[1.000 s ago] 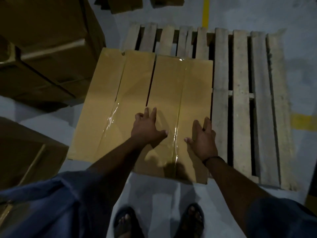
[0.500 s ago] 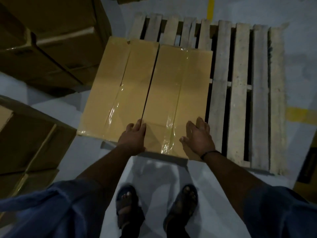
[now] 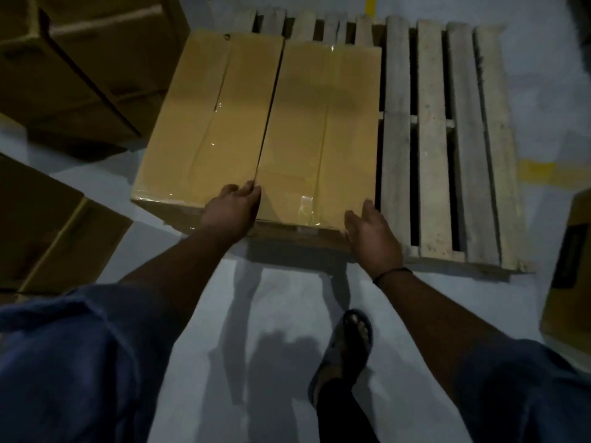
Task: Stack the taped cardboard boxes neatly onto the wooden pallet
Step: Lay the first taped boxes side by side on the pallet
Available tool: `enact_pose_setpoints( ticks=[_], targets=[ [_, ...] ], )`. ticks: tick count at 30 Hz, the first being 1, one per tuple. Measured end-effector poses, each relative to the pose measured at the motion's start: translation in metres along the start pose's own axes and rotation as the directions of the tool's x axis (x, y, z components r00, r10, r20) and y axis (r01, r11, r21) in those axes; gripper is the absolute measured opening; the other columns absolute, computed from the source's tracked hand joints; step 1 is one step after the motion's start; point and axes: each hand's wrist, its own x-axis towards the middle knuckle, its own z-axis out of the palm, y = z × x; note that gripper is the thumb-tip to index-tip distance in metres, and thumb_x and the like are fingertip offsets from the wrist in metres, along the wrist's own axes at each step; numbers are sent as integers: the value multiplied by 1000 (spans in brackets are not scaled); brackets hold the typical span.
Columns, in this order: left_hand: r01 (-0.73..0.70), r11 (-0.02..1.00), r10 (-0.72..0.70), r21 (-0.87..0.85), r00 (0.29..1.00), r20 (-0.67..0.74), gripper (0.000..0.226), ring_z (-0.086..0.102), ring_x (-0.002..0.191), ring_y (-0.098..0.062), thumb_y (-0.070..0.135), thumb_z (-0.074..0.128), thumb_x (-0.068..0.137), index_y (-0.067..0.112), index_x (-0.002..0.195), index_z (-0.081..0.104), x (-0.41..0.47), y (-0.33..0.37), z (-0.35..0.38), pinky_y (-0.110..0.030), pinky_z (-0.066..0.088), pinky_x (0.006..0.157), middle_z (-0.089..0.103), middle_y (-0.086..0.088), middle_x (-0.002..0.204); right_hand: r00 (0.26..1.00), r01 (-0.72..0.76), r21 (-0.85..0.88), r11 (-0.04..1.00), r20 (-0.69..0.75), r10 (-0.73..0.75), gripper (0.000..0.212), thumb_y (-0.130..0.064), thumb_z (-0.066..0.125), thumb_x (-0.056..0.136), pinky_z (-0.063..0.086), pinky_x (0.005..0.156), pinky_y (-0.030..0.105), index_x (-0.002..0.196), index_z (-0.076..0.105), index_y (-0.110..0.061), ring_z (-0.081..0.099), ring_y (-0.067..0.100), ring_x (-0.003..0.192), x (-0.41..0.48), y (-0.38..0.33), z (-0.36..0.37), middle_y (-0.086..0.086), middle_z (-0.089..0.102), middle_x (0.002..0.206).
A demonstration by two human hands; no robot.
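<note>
Floor: pale grey concrete floor (image 3: 281,314) in dim light, with a yellow line (image 3: 540,171) painted off to the right.
Pallet: the wooden pallet (image 3: 431,139) has bare slats across its right half and cartons on its left half.
Boxes: the left box (image 3: 204,123) and right box (image 3: 323,129) sit side by side, touching along one seam. Both are at the pallet's near edge, and the left one reaches its left edge.
Left hand: the left hand (image 3: 232,211) is open, fingers laid on the near top edge right at that seam.
Right hand: the right hand (image 3: 372,238) is open too, palm against the right box's near right corner.
Handling: these look stiff and flat-sided, likely with some weight, so they should slide rather than lift. The glossy tape (image 3: 307,206) looks slippery.
Hold: take bare cardboard at corners and lower edges, with palms flat to nudge.
Around: loose cartons (image 3: 80,59) are piled to the left, off the pallet.
</note>
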Motion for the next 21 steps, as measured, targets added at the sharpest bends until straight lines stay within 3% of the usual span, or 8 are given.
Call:
enact_pose_setpoints(
  ticks=[3,12,21],
  targets=[
    [2,1000,-1,22,999,-46,77,31,148,-36,23,65,98,20,163,23,-2,-1,10,-51,52,103,23,1,170,998,0,-27,1000,-68,-2,25,-14,59,98,56,88,49,123,61,-10,52,47,119,-3,-4,7,31,39,148],
    [6,997,-1,74,998,-70,67,39,143,-35,24,60,101,19,160,28,-1,-1,8,-51,58,91,32,-1,167,996,1,-82,997,-90,-8,23,-23,56,99,56,89,48,120,59,-18,52,41,120,-1,-2,9,22,42,143],
    [45,991,-33,124,995,-97,63,55,124,-33,24,66,98,18,154,37,5,2,1,-41,58,72,57,-4,146,996,10,-44,999,-90,-13,17,-16,62,97,55,88,43,113,64,-13,58,43,107,16,1,3,26,46,138]
  ],
)
